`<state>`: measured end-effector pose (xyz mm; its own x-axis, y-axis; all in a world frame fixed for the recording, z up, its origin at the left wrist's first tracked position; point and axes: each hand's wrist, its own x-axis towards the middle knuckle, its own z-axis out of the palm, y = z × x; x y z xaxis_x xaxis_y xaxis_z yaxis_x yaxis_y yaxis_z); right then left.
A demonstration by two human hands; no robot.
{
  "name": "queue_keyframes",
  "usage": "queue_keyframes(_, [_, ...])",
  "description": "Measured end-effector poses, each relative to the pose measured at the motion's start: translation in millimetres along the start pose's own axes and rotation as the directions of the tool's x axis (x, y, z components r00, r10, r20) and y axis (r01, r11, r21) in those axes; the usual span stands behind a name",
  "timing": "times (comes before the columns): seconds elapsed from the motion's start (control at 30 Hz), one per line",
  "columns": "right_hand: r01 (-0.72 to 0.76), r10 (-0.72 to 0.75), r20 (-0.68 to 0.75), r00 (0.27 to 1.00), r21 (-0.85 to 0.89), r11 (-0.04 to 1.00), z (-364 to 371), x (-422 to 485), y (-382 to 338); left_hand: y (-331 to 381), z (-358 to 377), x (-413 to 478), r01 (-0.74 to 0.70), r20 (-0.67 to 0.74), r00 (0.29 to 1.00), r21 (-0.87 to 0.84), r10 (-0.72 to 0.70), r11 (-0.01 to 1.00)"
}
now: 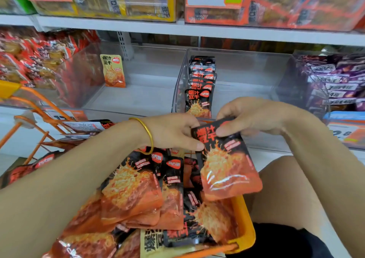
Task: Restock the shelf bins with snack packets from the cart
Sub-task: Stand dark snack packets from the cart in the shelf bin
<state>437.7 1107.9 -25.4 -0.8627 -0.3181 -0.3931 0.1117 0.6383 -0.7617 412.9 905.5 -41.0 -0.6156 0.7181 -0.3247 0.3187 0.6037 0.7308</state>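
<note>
On the head camera I see the left hand (pixel 173 133) and right hand (pixel 254 115) both pinching the top edge of one glossy black-and-orange foil snack packet (pixel 227 164). It hangs above the yellow plastic cart basket (pixel 245 224), which is heaped with the same packets, just in front of the clear plastic shelf bin (pixel 180 79). I judge the packet light, soft and slick, so I would grip its flat sealed top seam, not the crinkly middle. An upright row of matching packets (pixel 200 83) lines the bin's left wall.
</note>
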Motion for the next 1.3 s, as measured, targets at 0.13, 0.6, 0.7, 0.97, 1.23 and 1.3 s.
queue_keyframes(0.13, [0.071, -0.049, -0.079, 0.996, 0.291, 0.954, -13, 7, 7, 13, -18, 14, -0.040, -0.264, 0.964, -0.157, -0.003, 0.987])
queue_keyframes(0.6, [-0.105, 0.230, -0.374, 0.899, 0.326, 0.939, -16, 125, 41, -22, -28, 55, 0.287, -0.539, 0.840, 0.536, 0.060, 0.794])
queue_keyframes(0.7, [-0.245, 0.260, -0.407, 0.876, 0.089, 0.965, -14, 146, 47, -23, -25, 53, 0.300, -0.530, 0.845, 0.589, 0.078, 0.750])
queue_keyframes(0.97, [-0.359, 0.298, -0.385, 0.873, -0.095, 0.929, -3, 151, 45, -22, -26, 52, 0.276, -0.538, 0.834, 0.594, 0.118, 0.755])
queue_keyframes(1.23, [-0.327, 0.283, -0.493, 0.823, -0.005, 0.945, -2, 155, 41, -23, -26, 52, 0.269, -0.551, 0.824, 0.582, 0.129, 0.767])
queue_keyframes(1.3, [-0.304, 0.262, -0.553, 0.791, 0.016, 0.953, -4, 157, 38, -23, -26, 52, 0.270, -0.548, 0.827, 0.584, 0.126, 0.766])
